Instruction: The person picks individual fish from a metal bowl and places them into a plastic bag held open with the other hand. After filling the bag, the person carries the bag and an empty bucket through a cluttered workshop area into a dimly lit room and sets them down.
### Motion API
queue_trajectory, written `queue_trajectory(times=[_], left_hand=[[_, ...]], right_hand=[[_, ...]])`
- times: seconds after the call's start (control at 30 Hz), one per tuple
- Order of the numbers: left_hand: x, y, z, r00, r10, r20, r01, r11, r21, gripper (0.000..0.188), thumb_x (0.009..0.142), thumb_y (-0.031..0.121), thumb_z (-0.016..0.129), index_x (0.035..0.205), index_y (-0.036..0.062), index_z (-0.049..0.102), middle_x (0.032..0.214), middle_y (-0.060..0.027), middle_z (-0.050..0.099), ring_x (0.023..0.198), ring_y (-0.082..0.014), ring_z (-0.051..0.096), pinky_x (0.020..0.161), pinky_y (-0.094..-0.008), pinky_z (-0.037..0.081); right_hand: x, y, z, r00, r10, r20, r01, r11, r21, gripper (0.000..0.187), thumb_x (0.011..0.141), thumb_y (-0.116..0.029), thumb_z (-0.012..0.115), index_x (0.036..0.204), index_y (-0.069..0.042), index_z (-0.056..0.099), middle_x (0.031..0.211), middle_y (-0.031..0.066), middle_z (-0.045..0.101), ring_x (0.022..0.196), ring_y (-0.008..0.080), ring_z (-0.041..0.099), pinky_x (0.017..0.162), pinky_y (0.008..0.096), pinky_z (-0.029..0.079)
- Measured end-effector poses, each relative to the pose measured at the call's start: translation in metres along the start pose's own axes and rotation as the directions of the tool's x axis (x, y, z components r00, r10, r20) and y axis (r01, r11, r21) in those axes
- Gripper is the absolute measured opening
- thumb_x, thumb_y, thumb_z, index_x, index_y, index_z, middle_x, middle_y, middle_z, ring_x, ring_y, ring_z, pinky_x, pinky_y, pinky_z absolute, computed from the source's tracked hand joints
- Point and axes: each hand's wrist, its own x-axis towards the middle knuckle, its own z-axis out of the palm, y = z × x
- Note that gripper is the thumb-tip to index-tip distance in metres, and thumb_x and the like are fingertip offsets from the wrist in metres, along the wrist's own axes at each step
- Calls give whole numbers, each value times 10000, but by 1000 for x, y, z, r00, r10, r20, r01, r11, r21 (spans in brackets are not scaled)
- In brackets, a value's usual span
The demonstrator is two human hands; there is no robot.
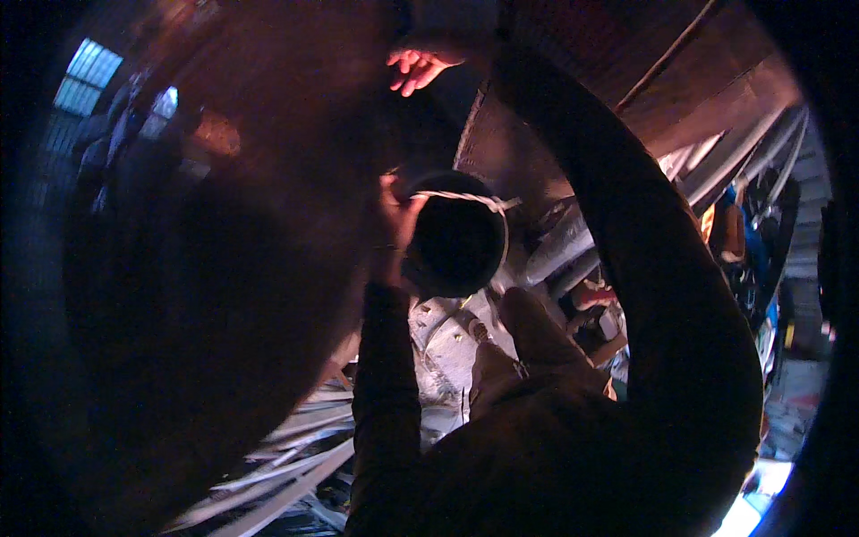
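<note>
A dark round bucket (456, 246) hangs in front of my body, its inside too black to make out. Twisted pale rope (461, 195) runs across its top as a handle, with a knot at the right. My left hand (400, 215) is closed at the left end of that rope, by the bucket's rim. Farther off, my right hand (424, 70) reaches out beyond the bucket, its fingers apart and holding nothing. Its fingertips are close to a dark brown surface (295, 116), and shadow hides whether they touch it.
That large brown surface fills the left side. Long pale strips (295, 474) lie at the lower left. Thick grey pipe-like lengths (564, 251) and a jumble of items stand at the right. Below the bucket, pale rough ground (447, 349) shows beside my legs.
</note>
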Motion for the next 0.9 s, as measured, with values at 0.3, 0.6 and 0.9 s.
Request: queue_trajectory(times=[0.3, 0.6, 0.9], left_hand=[[145, 15, -122, 894, -200, -401, 439, 569, 695, 509, 845, 335, 794, 1189, -12, 653, 1131, -141, 705, 1013, -287, 657, 904, -407, 519], [250, 55, -213, 790, -74, -608, 428, 777, 462, 423, 915, 251, 733, 1247, 16, 615, 1163, -193, 691, 1063, -324, 664, 957, -403, 504], [407, 48, -377, 636, -28, -771, 649, 560, 515, 367, 890, 324, 742, 1112, 44, 658, 1102, -194, 713, 1013, -322, 687, 886, -403, 527]], right_hand=[[69, 59, -132, 991, -28, -133, 40, 995, 86, 408, 976, -415, 633, 1151, -47, 651, 1298, 114, 667, 1146, 238, 683, 973, 356, 554], [123, 63, -151, 951, 129, -281, -21, 933, 358, 456, 994, -421, 604, 1274, -62, 591, 1313, 111, 648, 1159, 295, 671, 1006, 443, 542], [215, 98, -225, 958, -15, -288, 133, 909, 395, 504, 1058, -422, 444, 1433, -84, 455, 1458, 138, 549, 1279, 344, 584, 1084, 491, 456]])
